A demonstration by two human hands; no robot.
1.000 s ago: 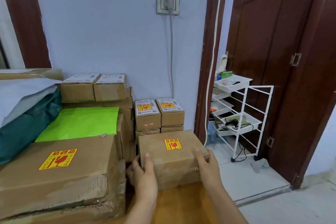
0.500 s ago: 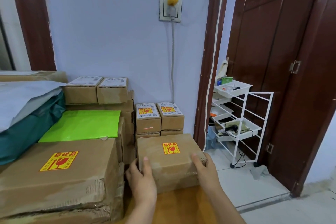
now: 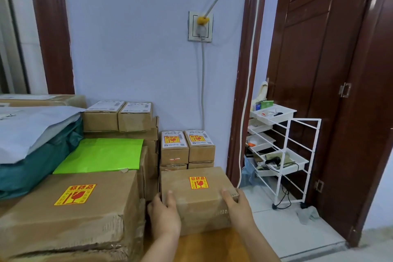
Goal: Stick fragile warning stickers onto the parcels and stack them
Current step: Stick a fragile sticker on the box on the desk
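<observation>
Parcel (image 3: pixel 195 195) barely shifted; left hand (image 3: pixel 164 212), right hand (image 3: pixel 237 206) clasp its sides.

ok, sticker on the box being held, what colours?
Yellow with red print, a broken-glass symbol under red characters. The sticker shows clearly on top of the box in the head view.

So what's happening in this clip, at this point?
A person grips a brown cardboard parcel with both hands, the left hand on its near-left edge and the right hand at its right corner. A yellow and red fragile sticker is already on its top. It sits in front of two small stickered cartons, beside a large stickered cardboard box. Two small cartons farther back show only white labels.
</observation>
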